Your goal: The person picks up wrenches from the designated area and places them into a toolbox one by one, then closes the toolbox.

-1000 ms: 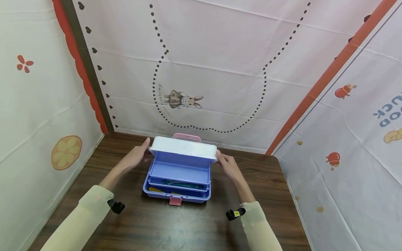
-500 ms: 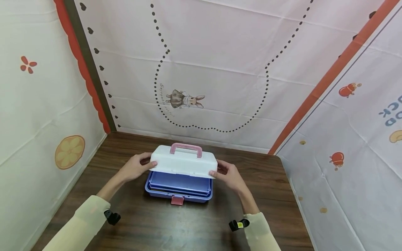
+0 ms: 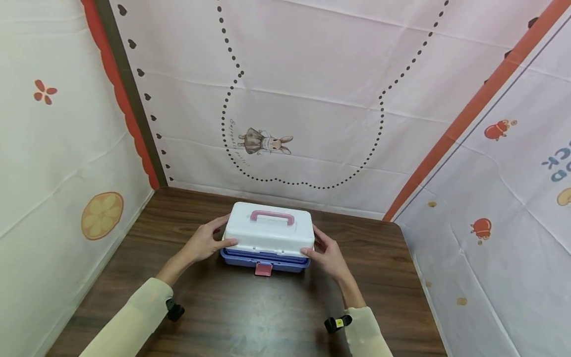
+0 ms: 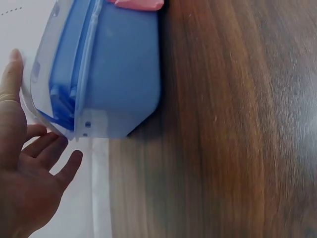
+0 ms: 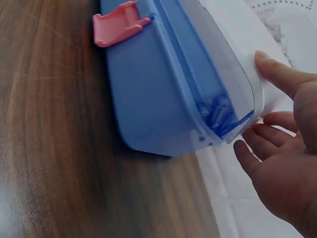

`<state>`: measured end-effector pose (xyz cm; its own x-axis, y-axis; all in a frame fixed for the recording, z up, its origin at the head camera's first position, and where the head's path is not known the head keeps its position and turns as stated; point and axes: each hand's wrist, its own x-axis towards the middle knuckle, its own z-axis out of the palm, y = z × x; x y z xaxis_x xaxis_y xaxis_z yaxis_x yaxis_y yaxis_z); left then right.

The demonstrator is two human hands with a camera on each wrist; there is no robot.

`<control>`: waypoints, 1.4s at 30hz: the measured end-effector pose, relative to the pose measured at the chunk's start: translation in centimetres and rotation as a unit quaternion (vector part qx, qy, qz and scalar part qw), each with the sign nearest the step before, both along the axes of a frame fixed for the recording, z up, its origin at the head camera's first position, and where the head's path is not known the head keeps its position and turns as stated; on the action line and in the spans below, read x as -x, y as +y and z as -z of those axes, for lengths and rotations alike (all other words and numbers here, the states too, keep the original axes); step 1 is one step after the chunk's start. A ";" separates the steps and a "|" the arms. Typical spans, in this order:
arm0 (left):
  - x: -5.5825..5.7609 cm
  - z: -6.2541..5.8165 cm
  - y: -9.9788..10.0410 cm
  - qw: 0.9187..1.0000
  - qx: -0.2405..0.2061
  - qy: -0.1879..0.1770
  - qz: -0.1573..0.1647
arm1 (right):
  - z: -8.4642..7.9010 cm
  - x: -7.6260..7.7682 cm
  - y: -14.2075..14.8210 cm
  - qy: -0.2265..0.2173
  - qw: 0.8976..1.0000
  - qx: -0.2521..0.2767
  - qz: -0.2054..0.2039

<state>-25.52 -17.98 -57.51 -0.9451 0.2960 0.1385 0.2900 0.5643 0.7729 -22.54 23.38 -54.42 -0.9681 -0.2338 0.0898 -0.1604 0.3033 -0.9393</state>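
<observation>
A storage box with a white lid [image 3: 269,238] and a blue base [image 3: 287,266] stands on the table, its lid tilted down over the base with a gap along the front. On top is a pink handle [image 3: 272,214]; the pink latch [image 3: 263,269] hangs loose at the front. My left hand [image 3: 202,243] holds the lid's left end, thumb on its front face. At the opposite end my right hand [image 3: 329,255] grips the lid likewise. Through the gap, both wrist views show folded blue trays [image 4: 62,101] inside. The box's contents are hidden.
The dark wooden table [image 3: 250,317] runs up to a printed cloth [image 3: 312,129] hung behind the box. More cloth [image 3: 490,248] walls in the right side, and another sheet [image 3: 67,163] the left.
Both hands have swung the lid forward and down from its raised position, hiding the trays and the green and yellow items. The box has shifted slightly right and back in the head view.
</observation>
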 end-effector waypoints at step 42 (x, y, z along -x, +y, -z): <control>0.0 2.9 2.0 0.999 -0.032 -0.029 -0.028 | 6.0 -2.2 -0.9 0.155 0.972 -0.104 0.142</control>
